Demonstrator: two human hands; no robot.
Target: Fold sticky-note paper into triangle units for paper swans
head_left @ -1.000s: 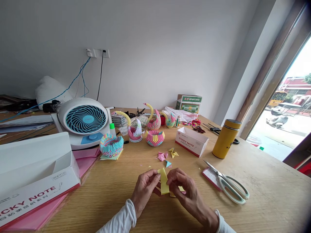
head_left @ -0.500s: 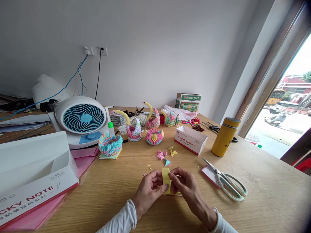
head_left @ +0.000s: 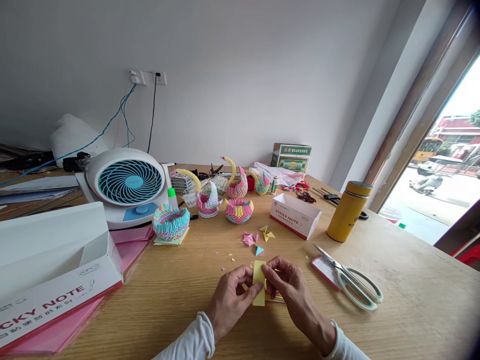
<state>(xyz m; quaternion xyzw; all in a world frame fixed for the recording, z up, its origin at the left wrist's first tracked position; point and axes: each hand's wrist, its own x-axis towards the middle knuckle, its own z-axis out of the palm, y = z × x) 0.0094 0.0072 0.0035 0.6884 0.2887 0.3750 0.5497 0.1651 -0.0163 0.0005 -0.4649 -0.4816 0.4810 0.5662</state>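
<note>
Head view, going left to right: a big white box [head_left: 56, 280] marked STICKY NOTE sits at the near left on pink sheets [head_left: 127, 247]. Behind it is a white fan [head_left: 127, 182] with a blue grille. Next along is a round paper basket [head_left: 171, 222], then paper swans [head_left: 221, 192] and a small colourful bowl [head_left: 238, 210]. Loose folded bits [head_left: 257, 237] in pink, yellow and blue lie on the tabletop [head_left: 412, 300] just ahead of the hands.

Both hands work at the middle near edge. The left hand [head_left: 230, 297] and right hand [head_left: 290, 287] each pinch the same yellow strip [head_left: 258, 281], fingertips closed on it from either side. The strip stands roughly upright between them, lifted just above the tabletop. More yellow paper peeks out under the right hand, can't tell how much.

Further right there's a small open STICKY NOTE carton [head_left: 296, 215], then a yellow flask [head_left: 348, 212] standing upright. Scissors [head_left: 352, 282] lie on a pink pad [head_left: 326, 267], just beside the right hand but not touching it.
</note>
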